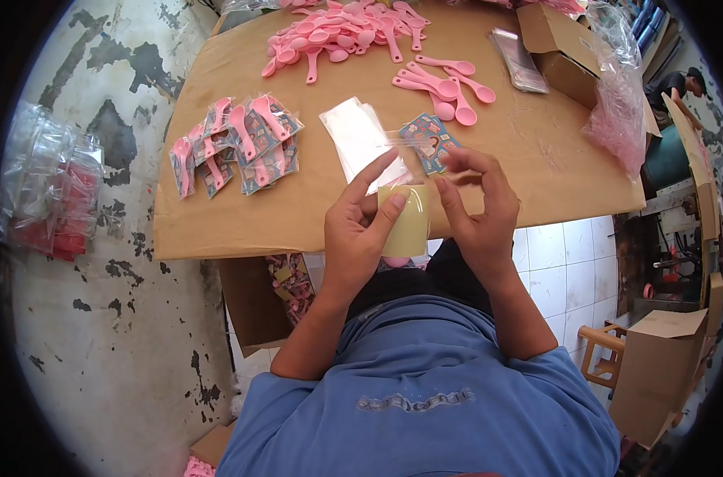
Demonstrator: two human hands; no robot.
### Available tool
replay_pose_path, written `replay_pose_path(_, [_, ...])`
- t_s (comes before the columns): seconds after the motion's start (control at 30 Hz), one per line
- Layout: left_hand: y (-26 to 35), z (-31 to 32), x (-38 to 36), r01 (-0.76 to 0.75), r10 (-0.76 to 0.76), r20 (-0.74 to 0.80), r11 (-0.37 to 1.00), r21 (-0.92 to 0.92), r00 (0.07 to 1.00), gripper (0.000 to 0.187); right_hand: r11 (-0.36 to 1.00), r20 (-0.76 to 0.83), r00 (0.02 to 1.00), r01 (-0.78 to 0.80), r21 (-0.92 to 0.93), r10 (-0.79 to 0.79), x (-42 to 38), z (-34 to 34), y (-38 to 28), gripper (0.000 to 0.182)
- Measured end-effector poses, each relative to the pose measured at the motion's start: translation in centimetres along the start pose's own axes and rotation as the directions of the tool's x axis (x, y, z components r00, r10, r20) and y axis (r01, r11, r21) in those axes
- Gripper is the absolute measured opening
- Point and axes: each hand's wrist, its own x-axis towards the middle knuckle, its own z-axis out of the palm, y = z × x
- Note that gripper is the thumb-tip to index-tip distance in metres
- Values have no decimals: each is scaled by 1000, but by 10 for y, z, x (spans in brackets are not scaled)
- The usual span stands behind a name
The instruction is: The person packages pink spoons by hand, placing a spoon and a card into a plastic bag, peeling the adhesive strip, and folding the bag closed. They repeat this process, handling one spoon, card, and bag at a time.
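My left hand point(360, 226) is closed on a pale yellow card in a clear plastic bag point(405, 226), thumb across its front. A pink rounded end point(396, 261), like a spoon's bowl, shows below the card. To the right of the bag, my right hand point(482, 199) has its thumb and curled fingers apart, with nothing visible between them. Just beyond my hands lie a stack of clear bags point(353, 135) and blue printed cards point(427, 139). Farther back are several loose pink measuring spoons point(437, 83).
At the table's left are several bagged spoons with cards point(238, 143). A large heap of pink spoons point(338, 36) covers the back. A bundle of clear packets point(519, 60) and a cardboard box point(560, 48) stand back right. Another person point(684, 83) is at far right.
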Motion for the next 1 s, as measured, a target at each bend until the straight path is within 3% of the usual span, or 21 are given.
replay_pose_path(0.13, [-1, 3, -6, -36, 33, 22, 993, 114, 999, 60, 949, 11, 970, 242, -202, -245, 18, 5, -6, 30])
replay_pose_path(0.33, [-7, -2, -9, -109, 91, 64, 910, 401, 994, 62, 900, -12, 942, 317, -299, -336, 23, 18, -8, 25])
replay_pose_path(0.53, [-2, 4, -11, -171, 152, 80, 863, 476, 985, 64, 910, -12, 945, 312, -273, -328, 24, 19, -3, 24])
replay_pose_path(0.63, [2, 6, -12, -151, 117, 99, 863, 481, 988, 64, 939, -41, 953, 286, -191, -299, 26, 15, 1, 22])
replay_pose_path(0.7, [9, 5, -12, -130, 72, 129, 839, 529, 989, 63, 984, -60, 984, 164, -67, -168, 26, 12, 0, 18])
replay_pose_path(0.8, [-9, 3, -10, -124, 70, 161, 926, 355, 984, 63, 980, -158, 986, -14, 199, 46, 27, 6, 11, 12])
replay_pose_path(0.87, [-8, 1, -11, -18, -14, 150, 977, 211, 989, 63, 889, -196, 958, -102, 446, 208, 33, -3, 20, 11])
replay_pose_path(0.93, [-5, 0, -12, 39, -54, 136, 993, 111, 989, 64, 697, -161, 915, -158, 700, 369, 41, -18, 25, 14])
replay_pose_path(1.0, [-3, -1, -10, 38, -44, 111, 998, 56, 993, 63, 859, -130, 973, -103, 502, 193, 41, -26, 30, 15])
